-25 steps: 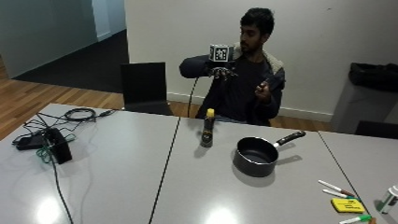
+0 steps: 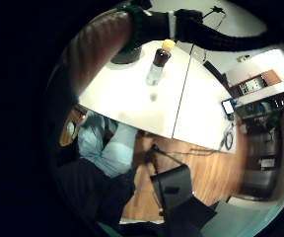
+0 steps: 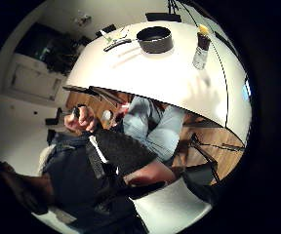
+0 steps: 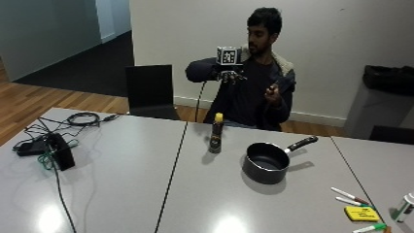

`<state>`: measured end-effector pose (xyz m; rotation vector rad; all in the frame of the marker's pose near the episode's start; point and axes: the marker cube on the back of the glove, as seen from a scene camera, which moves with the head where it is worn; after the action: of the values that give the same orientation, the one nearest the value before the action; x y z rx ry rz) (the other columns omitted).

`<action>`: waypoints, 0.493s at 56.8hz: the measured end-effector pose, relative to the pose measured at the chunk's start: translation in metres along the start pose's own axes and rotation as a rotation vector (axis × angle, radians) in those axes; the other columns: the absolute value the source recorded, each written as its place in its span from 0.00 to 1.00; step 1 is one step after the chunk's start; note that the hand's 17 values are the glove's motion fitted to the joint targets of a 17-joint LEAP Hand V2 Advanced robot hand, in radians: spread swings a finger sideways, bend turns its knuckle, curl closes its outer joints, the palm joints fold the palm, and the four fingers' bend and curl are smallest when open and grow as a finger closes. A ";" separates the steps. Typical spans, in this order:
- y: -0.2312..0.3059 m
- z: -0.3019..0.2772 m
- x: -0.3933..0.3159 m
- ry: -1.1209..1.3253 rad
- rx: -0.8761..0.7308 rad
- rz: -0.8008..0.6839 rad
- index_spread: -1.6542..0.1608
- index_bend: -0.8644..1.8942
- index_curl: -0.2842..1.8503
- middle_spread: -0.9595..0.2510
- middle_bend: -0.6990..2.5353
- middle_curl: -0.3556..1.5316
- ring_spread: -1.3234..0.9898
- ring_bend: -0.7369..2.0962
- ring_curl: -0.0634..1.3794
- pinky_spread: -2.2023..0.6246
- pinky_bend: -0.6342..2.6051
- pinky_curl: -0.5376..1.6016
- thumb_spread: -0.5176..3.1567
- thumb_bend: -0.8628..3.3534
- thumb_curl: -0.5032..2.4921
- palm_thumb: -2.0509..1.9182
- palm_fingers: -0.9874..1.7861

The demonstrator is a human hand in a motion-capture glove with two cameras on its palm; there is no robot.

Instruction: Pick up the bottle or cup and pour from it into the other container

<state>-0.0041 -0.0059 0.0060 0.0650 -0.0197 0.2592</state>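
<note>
grey table (image 4: 129,194): bottle (image 4: 216,132) upright beside black pot (image 4: 267,162) | your gloved right hand (image 4: 230,75) raised at chest, fingers relaxed, holding nothing

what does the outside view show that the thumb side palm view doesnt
Only the outside view shows the gloved right hand raised in the air above the table, holding nothing, plus the black box with cables and the yellow pad on the table. Only the thumb side palm view shows the person's lap in jeans under the table edge. Both show the bottle with its yellow cap standing upright, the empty black pan beside it but apart, and the markers.
</note>
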 end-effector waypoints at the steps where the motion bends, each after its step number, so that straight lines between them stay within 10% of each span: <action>1: 0.005 -0.001 0.003 0.000 -0.033 -0.088 0.69 0.36 0.21 0.84 0.31 0.32 0.67 0.34 0.16 0.91 0.37 0.38 0.39 0.20 0.24 0.56 0.47; 5: 0.002 -0.003 0.010 -0.003 -0.083 -0.254 0.68 0.36 0.22 0.84 0.31 0.32 0.67 0.34 0.17 0.91 0.37 0.39 0.39 0.20 0.24 0.56 0.47; 16: -0.002 -0.004 0.022 -0.009 -0.074 -0.169 0.68 0.36 0.22 0.84 0.31 0.34 0.68 0.34 0.18 0.91 0.37 0.40 0.39 0.20 0.25 0.56 0.46; 23: -0.018 0.003 0.031 -0.026 0.073 0.131 0.68 0.35 0.22 0.85 0.31 0.34 0.68 0.35 0.19 0.91 0.37 0.40 0.39 0.20 0.26 0.56 0.45; 28: -0.011 0.000 0.054 -0.044 -0.097 -0.025 0.69 0.35 0.22 0.86 0.31 0.35 0.68 0.35 0.20 0.91 0.38 0.41 0.39 0.20 0.26 0.56 0.45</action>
<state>0.0506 -0.0030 0.0067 -0.0251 -0.0753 0.2312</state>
